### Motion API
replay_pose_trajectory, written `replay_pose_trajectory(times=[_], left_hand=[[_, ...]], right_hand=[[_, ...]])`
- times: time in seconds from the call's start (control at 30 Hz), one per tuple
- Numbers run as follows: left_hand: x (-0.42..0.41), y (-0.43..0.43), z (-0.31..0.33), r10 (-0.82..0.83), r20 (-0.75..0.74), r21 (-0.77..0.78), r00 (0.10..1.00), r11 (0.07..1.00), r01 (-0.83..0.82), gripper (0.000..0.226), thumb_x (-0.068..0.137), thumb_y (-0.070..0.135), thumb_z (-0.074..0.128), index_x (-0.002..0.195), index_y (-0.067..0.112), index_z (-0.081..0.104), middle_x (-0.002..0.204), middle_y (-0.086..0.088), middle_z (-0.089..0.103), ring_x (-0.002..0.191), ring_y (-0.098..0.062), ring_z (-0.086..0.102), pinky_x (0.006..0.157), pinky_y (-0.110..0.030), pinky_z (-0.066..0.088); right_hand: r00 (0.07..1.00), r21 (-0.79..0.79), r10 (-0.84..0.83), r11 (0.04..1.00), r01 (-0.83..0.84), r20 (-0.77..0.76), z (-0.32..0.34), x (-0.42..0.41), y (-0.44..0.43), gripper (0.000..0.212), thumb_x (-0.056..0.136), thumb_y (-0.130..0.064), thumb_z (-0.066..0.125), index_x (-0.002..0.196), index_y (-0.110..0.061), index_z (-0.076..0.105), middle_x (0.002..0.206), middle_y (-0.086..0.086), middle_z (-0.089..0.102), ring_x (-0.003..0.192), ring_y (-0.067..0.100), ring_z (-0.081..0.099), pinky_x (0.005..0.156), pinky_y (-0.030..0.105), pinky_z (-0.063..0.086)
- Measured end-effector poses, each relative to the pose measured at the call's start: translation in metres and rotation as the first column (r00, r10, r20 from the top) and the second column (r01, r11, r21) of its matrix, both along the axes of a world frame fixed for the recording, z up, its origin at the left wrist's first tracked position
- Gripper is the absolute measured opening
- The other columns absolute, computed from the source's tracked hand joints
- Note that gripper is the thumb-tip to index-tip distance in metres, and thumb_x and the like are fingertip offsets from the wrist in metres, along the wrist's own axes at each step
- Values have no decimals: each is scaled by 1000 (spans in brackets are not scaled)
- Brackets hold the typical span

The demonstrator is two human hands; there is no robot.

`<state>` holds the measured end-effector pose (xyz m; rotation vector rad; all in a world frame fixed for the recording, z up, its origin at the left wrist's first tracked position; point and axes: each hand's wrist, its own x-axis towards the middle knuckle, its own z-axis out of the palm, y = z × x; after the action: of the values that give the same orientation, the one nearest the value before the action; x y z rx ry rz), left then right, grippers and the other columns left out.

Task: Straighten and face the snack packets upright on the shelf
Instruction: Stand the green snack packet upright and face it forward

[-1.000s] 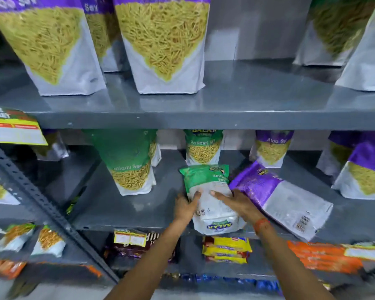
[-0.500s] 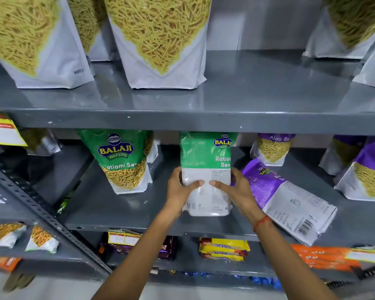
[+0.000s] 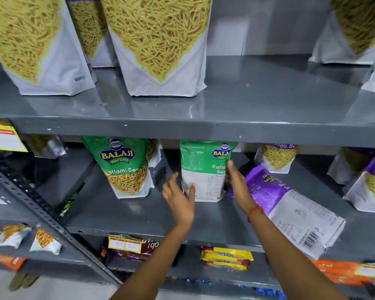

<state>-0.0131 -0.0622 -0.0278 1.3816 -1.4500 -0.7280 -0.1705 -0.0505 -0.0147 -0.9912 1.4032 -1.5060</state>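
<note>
A green Ratlami Sev packet (image 3: 204,169) stands upright on the grey middle shelf (image 3: 139,213), with its printed back and nutrition table towards me. My left hand (image 3: 179,200) is at its lower left edge, fingers spread, the thumb just touching the packet. My right hand (image 3: 238,187) lies flat along its right side with straight fingers. Neither hand is closed around it. Just right of my right hand, a purple Aloo Sev packet (image 3: 290,204) lies flat on its face, barcode towards the front.
Another green Balaji packet (image 3: 123,165) stands upright to the left. Purple packets stand at the back (image 3: 277,156) and far right (image 3: 372,180). Large sev bags (image 3: 160,40) fill the upper shelf (image 3: 182,128). Yellow biscuit packs (image 3: 225,258) lie on the shelf below.
The green packet was lifted from lying flat at the shelf front and set upright further back. Both hands have loosened from gripping it to resting beside it.
</note>
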Motion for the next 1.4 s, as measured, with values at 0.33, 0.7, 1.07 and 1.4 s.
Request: replay_pose_trajectory(times=[0.33,0.7,1.07,1.4], left_hand=[[-30,27,-7,-221,-138,62,965,971,232,74,77,27,74,138,12,34,141,-5,42,127,-13,40,103,-23,35],[-16,-18,-1,-184,-252,134,950,966,222,58,58,26,73,110,17,51,92,10,65,82,-11,62,67,-5,43],[21,-52,-1,-314,-469,162,826,888,429,44,82,-10,59,123,5,51,108,-8,62,95,-16,60,82,-20,51],[20,-46,-14,-229,-319,7,920,970,244,12,94,14,50,94,4,55,89,-15,63,83,-15,55,81,-38,48]], right_hand=[[971,129,-186,977,168,152,-6,1,-5,29,98,-20,38,85,-23,64,90,0,71,82,14,68,63,19,56],[971,-8,-225,974,225,-75,-23,20,11,31,85,19,43,103,-1,58,99,13,61,82,16,60,81,25,54],[974,144,225,965,-218,-35,-2,-32,-29,82,74,23,53,135,-26,30,118,-12,51,108,6,53,68,16,54],[960,-6,-106,994,109,-257,-13,-27,-10,20,90,-7,58,109,-12,62,110,11,65,97,18,61,83,24,48]])
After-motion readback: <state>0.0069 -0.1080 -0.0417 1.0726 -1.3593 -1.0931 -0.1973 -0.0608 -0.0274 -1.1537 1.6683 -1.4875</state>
